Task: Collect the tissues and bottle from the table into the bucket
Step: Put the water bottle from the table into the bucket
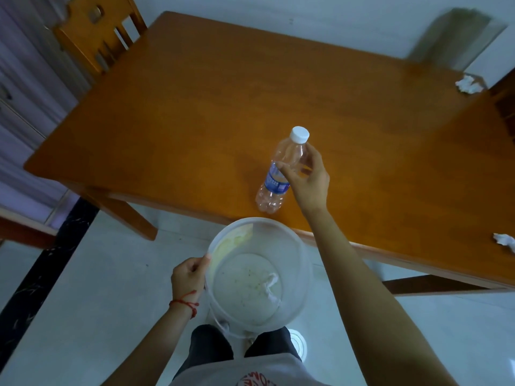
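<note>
Wooden table [195, 107] on pale tiles; right hand [309, 179] fingers curled round bottle [281, 171], left hand [188, 277] pinched bucket [302, 263] rim; tissue [505, 242] cut off at right edge

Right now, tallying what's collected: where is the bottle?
Not collected yet: the bottle is over the table, pinched in the right hand, beyond the bucket.

Dim, bluish, even indoor light. Soft sheen on surface [250, 87] right of centre. Strong wide-angle bending at frame edges. Blur beyond the surface's far right corner. Shadows faint.
</note>
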